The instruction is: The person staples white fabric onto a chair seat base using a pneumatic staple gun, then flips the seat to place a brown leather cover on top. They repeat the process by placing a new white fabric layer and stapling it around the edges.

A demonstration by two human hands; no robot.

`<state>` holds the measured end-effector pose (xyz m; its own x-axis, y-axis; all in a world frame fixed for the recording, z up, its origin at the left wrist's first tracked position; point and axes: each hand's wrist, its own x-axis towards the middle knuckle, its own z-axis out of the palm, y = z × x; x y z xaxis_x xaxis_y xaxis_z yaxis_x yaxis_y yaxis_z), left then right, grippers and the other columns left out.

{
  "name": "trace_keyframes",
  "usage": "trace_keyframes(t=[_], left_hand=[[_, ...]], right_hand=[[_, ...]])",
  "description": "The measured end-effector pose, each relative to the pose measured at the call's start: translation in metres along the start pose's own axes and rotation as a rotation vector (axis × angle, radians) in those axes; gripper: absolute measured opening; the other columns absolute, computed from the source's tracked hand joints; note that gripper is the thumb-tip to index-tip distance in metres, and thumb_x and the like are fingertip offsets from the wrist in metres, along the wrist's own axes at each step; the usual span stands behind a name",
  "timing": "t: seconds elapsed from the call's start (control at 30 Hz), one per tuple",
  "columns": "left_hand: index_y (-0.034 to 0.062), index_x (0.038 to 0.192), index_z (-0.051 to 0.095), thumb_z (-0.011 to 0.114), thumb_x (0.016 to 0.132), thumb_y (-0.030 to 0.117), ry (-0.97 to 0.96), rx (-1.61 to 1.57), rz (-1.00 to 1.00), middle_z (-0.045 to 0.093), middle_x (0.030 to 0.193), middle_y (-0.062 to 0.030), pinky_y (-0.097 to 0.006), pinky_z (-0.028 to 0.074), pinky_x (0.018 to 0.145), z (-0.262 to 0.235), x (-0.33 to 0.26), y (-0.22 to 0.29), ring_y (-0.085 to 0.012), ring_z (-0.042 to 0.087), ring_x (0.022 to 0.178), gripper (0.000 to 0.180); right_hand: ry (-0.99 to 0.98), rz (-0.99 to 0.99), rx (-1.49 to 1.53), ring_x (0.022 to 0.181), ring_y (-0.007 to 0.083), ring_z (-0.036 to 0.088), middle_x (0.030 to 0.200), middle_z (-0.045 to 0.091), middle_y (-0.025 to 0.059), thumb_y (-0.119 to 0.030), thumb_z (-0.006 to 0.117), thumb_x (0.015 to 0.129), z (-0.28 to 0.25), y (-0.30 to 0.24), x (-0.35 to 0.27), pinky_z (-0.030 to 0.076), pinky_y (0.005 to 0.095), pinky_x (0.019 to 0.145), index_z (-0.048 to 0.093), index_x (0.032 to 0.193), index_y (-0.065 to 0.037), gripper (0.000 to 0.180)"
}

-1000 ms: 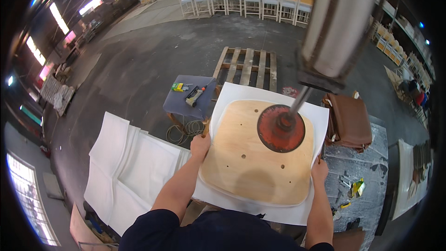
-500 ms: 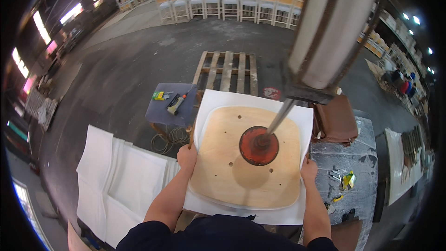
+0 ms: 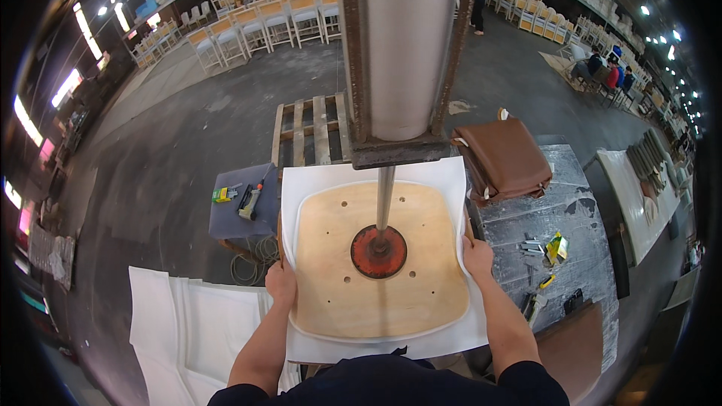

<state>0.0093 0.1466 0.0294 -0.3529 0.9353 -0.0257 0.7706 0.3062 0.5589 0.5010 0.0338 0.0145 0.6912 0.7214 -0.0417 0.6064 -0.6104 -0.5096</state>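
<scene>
Workshop floor stretches grey all around me, with a press station directly under the camera. Nearest to me lies a white sheet (image 3: 376,342) spread over the bench, its near edge hanging toward my body. On top of it sits the plywood seat panel (image 3: 380,259), rounded at the corners and drilled with small holes, centred on the sheet. My left hand (image 3: 280,283) rests at the panel's left edge, fingers curled over the white material and pressing it in; I cannot tell whether they truly pinch it or only lean on it. My right hand (image 3: 477,257) does the same on the right edge, fingers bent against the side, nothing else in its grasp.

At the panel's middle the red round press foot (image 3: 378,251) bears down on the wood, its thin rod rising into the big grey cylinder (image 3: 404,45) overhead. To do this step well, I judge both hands should keep even, opposed pressure so the panel stays square under the foot, with fingers kept clear of the disc.

Left of the panel, a small grey stand (image 3: 241,210) carries a hand tool. Right, a folded brown cover (image 3: 502,158) lies on a scuffed metal table (image 3: 556,218). Farther off are a wooden pallet (image 3: 310,131) and rows of white-seated chairs (image 3: 256,22).
</scene>
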Motion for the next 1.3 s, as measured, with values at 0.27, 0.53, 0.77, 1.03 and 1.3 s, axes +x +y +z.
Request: trace_keyframes(t=[0.27, 0.53, 0.77, 1.03, 1.3], left_hand=[[-0.0083, 0.105, 0.081, 0.065, 0.117, 0.039, -0.333, -0.434, -0.029, 0.067, 0.086, 0.0043, -0.033, 0.05, 0.071, -0.006, 0.019, -0.018, -0.0077, 0.055, 0.078, 0.051], [-0.0033, 0.101, 0.081, 0.062, 0.113, 0.052, -0.274, -0.125, 0.162, 0.073, 0.082, -0.0275, -0.049, 0.055, 0.08, -0.005, 0.029, -0.028, -0.0356, 0.076, 0.079, 0.059], [-0.0052, 0.108, 0.082, 0.066, 0.111, 0.051, -0.302, -0.224, 0.039, 0.079, 0.089, -0.0279, -0.047, 0.058, 0.084, 0.003, 0.029, -0.035, -0.0374, 0.08, 0.086, 0.058], [-0.0017, 0.098, 0.078, 0.073, 0.107, 0.046, -0.344, -0.034, 0.224, 0.078, 0.087, -0.0226, -0.051, 0.057, 0.079, -0.016, 0.027, -0.021, -0.0418, 0.077, 0.084, 0.049], [0.0024, 0.125, 0.061, 0.082, 0.092, 0.02, -0.221, 0.559, 0.759, 0.073, 0.102, -0.018, -0.053, 0.062, 0.082, -0.025, -0.038, -0.044, -0.0441, 0.076, 0.094, 0.042]], right_hand=[[-0.003, -0.081, -0.049, 0.094, 0.0518, 0.077, 0.097, 0.079, 0.0289, -0.048, 0.068, 0.109, 0.0, 0.001, -0.001, 0.061, 0.06, 0.086, 0.079, 0.095, 0.0, 0.052], [0.062, -0.19, -0.09, 0.09, 0.0523, 0.076, 0.091, 0.078, 0.028, -0.046, 0.064, 0.112, 0.009, 0.01, -0.001, 0.059, 0.0614, 0.083, 0.079, 0.09, 0.0, 0.053], [0.117, -0.253, -0.034, 0.083, 0.0532, 0.073, 0.086, 0.074, 0.0294, -0.041, 0.07, 0.11, 0.018, 0.018, -0.001, 0.055, 0.0602, 0.076, 0.071, 0.083, 0.002, 0.051], [0.088, -0.223, 0.085, 0.077, 0.0504, 0.069, 0.08, 0.07, 0.0275, -0.042, 0.075, 0.107, 0.006, 0.012, -0.001, 0.054, 0.0556, 0.073, 0.068, 0.083, 0.003, 0.052], [-0.148, -0.521, 0.334, 0.129, 0.0429, 0.071, 0.137, 0.072, 0.0237, -0.017, 0.074, 0.106, 0.028, -0.06, -0.085, 0.056, 0.0506, 0.109, 0.069, 0.139, -0.004, 0.036]])
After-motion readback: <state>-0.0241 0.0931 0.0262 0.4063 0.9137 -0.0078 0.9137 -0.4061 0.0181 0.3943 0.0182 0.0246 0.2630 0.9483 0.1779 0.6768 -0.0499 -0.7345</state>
